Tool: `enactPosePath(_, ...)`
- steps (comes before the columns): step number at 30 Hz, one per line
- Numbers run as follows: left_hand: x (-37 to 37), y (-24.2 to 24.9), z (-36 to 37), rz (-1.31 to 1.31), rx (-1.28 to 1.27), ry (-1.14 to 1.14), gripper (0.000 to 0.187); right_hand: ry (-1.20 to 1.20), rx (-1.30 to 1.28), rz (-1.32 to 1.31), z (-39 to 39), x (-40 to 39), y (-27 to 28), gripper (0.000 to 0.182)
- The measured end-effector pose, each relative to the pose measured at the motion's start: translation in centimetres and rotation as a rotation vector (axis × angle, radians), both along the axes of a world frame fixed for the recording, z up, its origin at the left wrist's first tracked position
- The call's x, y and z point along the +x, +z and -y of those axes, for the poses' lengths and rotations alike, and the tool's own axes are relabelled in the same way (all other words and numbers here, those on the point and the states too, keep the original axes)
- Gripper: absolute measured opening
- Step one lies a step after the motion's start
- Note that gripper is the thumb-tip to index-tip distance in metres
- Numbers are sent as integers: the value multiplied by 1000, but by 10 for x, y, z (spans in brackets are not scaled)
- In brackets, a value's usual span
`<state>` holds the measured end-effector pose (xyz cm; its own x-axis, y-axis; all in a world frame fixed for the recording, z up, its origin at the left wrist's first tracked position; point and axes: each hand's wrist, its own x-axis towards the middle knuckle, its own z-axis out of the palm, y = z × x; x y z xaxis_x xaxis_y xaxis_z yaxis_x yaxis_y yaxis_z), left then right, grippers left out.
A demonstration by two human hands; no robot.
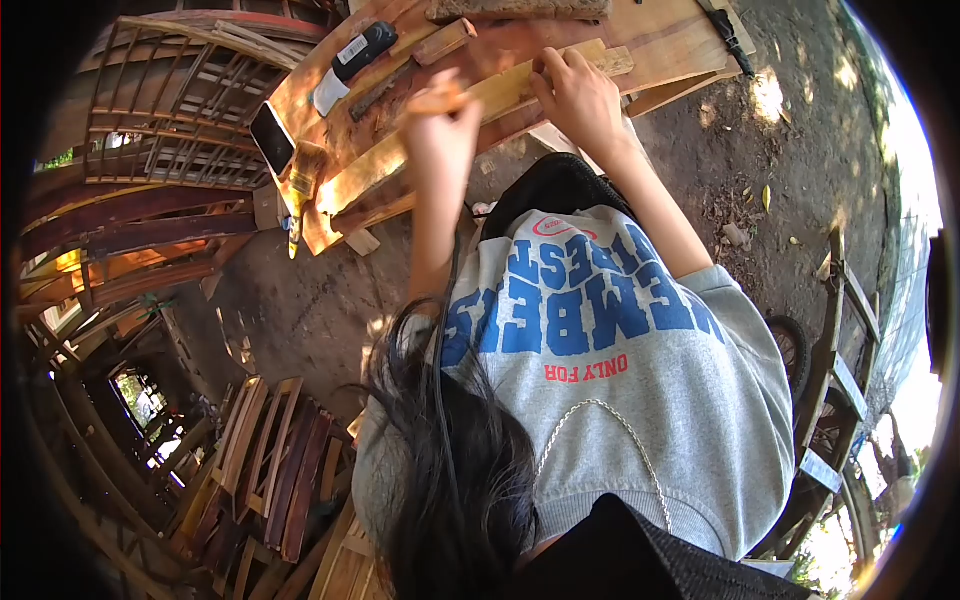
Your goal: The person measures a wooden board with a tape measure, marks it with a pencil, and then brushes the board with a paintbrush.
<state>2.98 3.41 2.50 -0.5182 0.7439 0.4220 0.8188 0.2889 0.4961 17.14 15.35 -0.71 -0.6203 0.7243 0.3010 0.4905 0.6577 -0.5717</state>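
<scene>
My left hand [440,135] is closed and blurred by motion over a long pale wooden strip [500,93] on the workbench [655,40]. Something orange-brown shows at its fingers, too smeared to name. Farther right, my right hand [582,103] grips the same strip near its end, fingers bent over it. Beyond the strip lie a small wooden block [444,43] and a narrow dark piece [380,95]. A black container with a white label [364,50] rests on its side, a white piece [330,92] beside it.
A brush [307,170] with a yellow handle and a phone-like dark slab [271,138] are at the bench's left edge. Slatted wooden frames [180,105] stand left; stacked wooden pieces [270,460] lie lower left. A wheeled cart [830,390] stands right on the dirt ground [720,180].
</scene>
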Motion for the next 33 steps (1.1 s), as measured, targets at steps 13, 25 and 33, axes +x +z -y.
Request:
enactPosePath(13,-72,11,120,47,-143,553,25,34,-78,106,-10,5,1,19)
enactPosePath(25,-26,1,59,164,-54,274,24,37,-73,63,-12,5,1,17)
enactPosePath(33,-65,9,110,67,-258,632,22,30,-52,70,-13,3,1,17)
